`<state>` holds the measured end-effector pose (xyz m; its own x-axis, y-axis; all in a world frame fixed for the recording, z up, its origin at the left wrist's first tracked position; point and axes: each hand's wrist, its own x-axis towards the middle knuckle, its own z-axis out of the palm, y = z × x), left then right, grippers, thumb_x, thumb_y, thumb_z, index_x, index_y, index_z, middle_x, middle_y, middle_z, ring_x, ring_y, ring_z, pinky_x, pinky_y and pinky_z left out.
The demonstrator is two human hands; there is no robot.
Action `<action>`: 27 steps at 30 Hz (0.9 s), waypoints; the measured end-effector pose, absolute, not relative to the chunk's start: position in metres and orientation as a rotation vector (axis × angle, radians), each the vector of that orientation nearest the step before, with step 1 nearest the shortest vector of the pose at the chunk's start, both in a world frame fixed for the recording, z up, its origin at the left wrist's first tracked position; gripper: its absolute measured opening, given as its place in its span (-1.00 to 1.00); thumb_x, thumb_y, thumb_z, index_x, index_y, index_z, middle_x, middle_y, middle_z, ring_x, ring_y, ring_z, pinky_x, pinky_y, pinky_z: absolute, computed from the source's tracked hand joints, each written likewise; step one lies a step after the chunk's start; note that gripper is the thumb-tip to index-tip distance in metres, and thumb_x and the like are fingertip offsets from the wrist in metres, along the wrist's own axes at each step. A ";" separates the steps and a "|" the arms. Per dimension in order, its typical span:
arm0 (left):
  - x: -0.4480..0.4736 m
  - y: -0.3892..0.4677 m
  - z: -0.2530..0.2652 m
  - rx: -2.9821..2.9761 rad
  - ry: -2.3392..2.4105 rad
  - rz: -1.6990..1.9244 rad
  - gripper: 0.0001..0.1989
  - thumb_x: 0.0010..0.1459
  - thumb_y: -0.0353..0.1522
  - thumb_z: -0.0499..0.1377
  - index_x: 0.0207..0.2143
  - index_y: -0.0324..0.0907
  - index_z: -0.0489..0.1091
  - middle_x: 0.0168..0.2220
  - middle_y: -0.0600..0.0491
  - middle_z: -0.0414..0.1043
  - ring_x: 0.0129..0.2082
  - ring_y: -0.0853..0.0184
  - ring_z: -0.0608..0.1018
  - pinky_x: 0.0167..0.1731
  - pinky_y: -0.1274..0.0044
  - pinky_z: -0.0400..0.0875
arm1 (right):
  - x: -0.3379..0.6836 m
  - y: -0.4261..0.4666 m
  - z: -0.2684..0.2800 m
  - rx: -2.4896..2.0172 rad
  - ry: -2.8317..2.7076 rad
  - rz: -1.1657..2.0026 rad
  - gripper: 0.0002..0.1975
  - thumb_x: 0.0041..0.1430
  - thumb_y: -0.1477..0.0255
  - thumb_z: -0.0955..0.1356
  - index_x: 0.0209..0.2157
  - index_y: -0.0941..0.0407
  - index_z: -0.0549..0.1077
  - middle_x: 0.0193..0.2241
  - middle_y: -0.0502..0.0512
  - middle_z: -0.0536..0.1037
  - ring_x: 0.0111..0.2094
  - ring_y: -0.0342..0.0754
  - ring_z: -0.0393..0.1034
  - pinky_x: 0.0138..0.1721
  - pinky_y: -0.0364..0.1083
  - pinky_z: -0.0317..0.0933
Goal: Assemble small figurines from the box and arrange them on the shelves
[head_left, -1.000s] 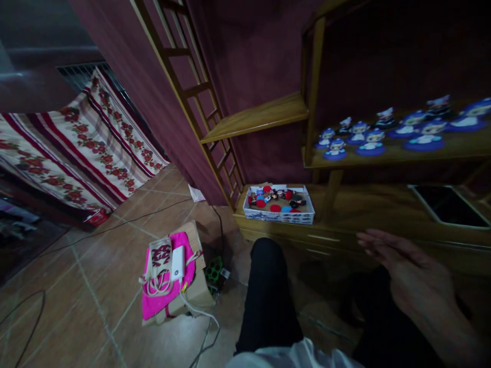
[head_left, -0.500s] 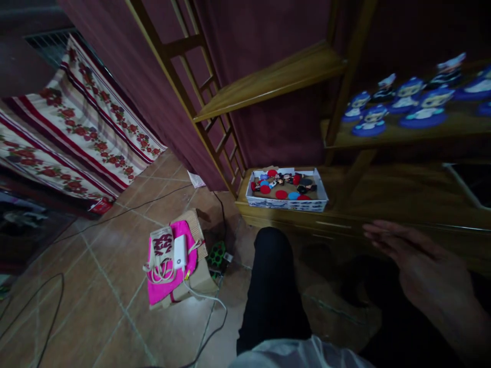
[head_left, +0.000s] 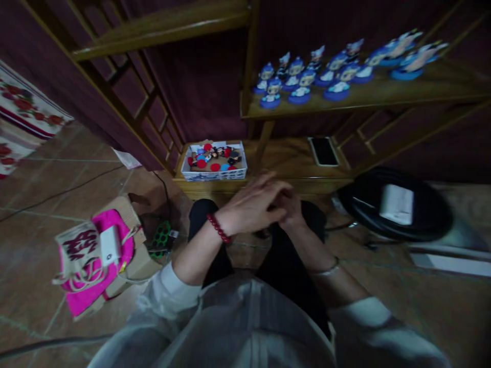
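My left hand (head_left: 249, 207), with a red bead bracelet (head_left: 218, 228) at its wrist, is brought together with my right hand (head_left: 290, 205) in front of my knees. Their fingers overlap and press against each other, and no object shows between them. Some of the right fingers are hidden behind the left ones. A thin band (head_left: 328, 268) circles my right wrist. Just beyond the hands, on the low wooden ledge, stands a shallow white box (head_left: 215, 175) holding several small figurines and red and blue discs.
On the shelf (head_left: 383, 97) stand several figurines (head_left: 301, 87) with blue bases. A dark phone-like slab (head_left: 324, 152) lies on the ledge. At right is a round black object (head_left: 364, 204) bearing a white packet (head_left: 397, 204). A pink cloth (head_left: 82, 296) with a white power bank (head_left: 110, 245) sits at left.
My view has swung to the right. My left hand has come into view and meets my right hand, which was alone at the right with its fingers stretched out.
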<state>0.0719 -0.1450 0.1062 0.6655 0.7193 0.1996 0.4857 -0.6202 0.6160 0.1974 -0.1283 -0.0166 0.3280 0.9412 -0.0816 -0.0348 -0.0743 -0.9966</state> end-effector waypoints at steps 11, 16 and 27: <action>0.032 -0.104 0.049 2.436 1.494 0.294 -0.74 0.02 -0.41 0.06 -0.19 -0.16 0.36 -0.12 0.00 0.37 -0.03 0.25 0.32 0.04 0.35 0.04 | 0.201 -0.110 -0.008 -1.388 -0.798 1.193 -0.81 -0.10 0.46 0.26 -0.38 0.16 0.41 -0.45 0.02 0.51 -0.46 -0.21 0.35 -0.39 -0.18 0.20; 0.022 -0.087 0.033 2.376 1.612 0.260 -0.84 0.05 -0.29 0.06 -0.41 -0.17 0.38 -0.45 0.08 0.43 -0.32 0.32 0.45 -0.01 0.44 0.11 | 0.199 -0.099 -0.009 -1.385 -0.819 1.225 -0.85 -0.09 0.46 0.27 -0.40 0.17 0.40 -0.47 0.01 0.50 -0.49 -0.23 0.34 -0.43 -0.21 0.18; 0.001 -0.062 0.023 2.320 1.832 0.387 -0.85 0.04 -0.31 0.08 -0.44 -0.19 0.38 -0.43 0.03 0.44 -0.30 0.30 0.43 -0.07 0.46 0.16 | 0.176 -0.070 -0.003 -1.387 -0.956 1.241 -0.85 -0.01 0.52 0.21 -0.40 0.18 0.40 -0.49 0.01 0.49 -0.51 -0.24 0.33 -0.42 -0.22 0.21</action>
<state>0.0006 -0.0617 0.0231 0.2163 0.9709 0.1030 0.9295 -0.2371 0.2826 0.1758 -0.0697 -0.0030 0.1606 0.9679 -0.1932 -0.0605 -0.1857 -0.9807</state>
